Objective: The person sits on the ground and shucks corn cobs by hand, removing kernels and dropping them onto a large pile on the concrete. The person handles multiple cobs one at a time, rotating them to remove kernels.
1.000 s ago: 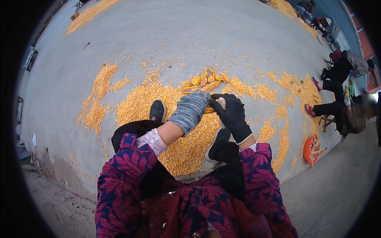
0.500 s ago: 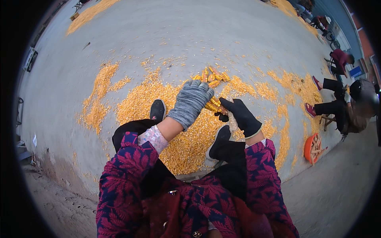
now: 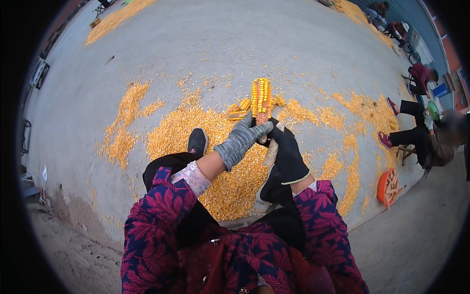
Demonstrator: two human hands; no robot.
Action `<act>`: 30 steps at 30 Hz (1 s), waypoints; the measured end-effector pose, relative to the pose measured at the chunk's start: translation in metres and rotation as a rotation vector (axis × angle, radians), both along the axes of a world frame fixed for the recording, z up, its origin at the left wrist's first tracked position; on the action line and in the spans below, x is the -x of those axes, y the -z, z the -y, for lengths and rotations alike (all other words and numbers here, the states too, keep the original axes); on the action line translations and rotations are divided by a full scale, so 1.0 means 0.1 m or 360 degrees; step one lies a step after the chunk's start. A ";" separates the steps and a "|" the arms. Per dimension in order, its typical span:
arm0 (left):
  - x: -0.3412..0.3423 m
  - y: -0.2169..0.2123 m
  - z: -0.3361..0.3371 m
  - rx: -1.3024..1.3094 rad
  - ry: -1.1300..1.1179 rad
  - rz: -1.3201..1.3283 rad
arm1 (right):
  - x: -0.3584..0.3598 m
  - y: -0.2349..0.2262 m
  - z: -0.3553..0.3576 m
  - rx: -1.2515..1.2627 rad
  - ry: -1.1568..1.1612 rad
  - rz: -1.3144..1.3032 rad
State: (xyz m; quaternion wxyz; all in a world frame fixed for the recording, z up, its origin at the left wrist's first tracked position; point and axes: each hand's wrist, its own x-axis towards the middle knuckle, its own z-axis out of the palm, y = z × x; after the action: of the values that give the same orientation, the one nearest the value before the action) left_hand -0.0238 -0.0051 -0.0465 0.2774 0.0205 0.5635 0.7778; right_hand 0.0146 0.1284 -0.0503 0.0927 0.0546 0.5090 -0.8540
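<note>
Corn cob (image 3: 262,100) being gripped upright by both gloved hands, above loose kernels (image 3: 230,181) spread on concrete ground (image 3: 196,44).
Left hand (image 3: 241,140), grey glove, is closing around cob's lower kerneled part; right hand (image 3: 286,152), black glove, is wrapping tight on bare stripped end beneath. Other cobs (image 3: 238,109) are lying just behind. Seated person (image 3: 431,142) is working at right, near orange basket (image 3: 387,187).

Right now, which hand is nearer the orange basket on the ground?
Right. The right hand, black-gloved, grips the corn cob on the side toward the orange basket; the grey-gloved left hand sits farther away.
</note>
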 end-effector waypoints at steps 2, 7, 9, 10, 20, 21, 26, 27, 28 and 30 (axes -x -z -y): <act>0.07 0.04 0.06 -0.0263 0.0044 0.0219 | -0.05 -0.14 0.10 -0.0140 0.0070 0.0076; 0.04 -0.22 0.17 -0.0607 0.0056 0.0486 | 0.08 -0.18 -0.20 -0.0760 0.0248 -0.0112; 0.04 -0.28 0.21 -0.0472 0.0155 0.0567 | 0.10 -0.25 -0.27 -0.0827 0.0576 -0.0374; 0.04 -0.20 0.29 -0.0449 0.0251 0.0607 | 0.12 -0.30 -0.31 -0.1106 0.0617 -0.0660; -0.30 -0.44 0.22 -0.0378 0.1045 0.0866 | 0.04 -0.51 -0.35 -0.1289 0.0010 -0.1394; -0.29 -0.38 0.22 -0.0540 0.1069 0.1006 | 0.02 -0.53 -0.30 -0.1324 0.0047 -0.1446; -0.39 -0.35 0.10 0.0093 0.0676 0.0563 | 0.07 -0.24 -0.09 -0.1099 0.0369 -0.1014; -0.41 -0.36 0.06 0.0392 0.0551 0.0388 | 0.07 -0.20 -0.01 -0.0791 0.0565 -0.0682; -0.37 -0.33 0.02 0.0536 0.0517 0.0375 | 0.09 -0.21 -0.01 -0.0929 0.0655 -0.0537; -0.43 -0.15 0.04 0.0965 0.0444 -0.0040 | 0.28 -0.15 -0.02 -0.0751 0.0735 -0.0168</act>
State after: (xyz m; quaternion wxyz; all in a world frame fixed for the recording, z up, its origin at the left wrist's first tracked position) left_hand 0.0190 -0.0095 -0.0317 0.3679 0.0236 0.7644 0.5289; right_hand -0.0136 0.1300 -0.0353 -0.1448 0.1442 0.6711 -0.7127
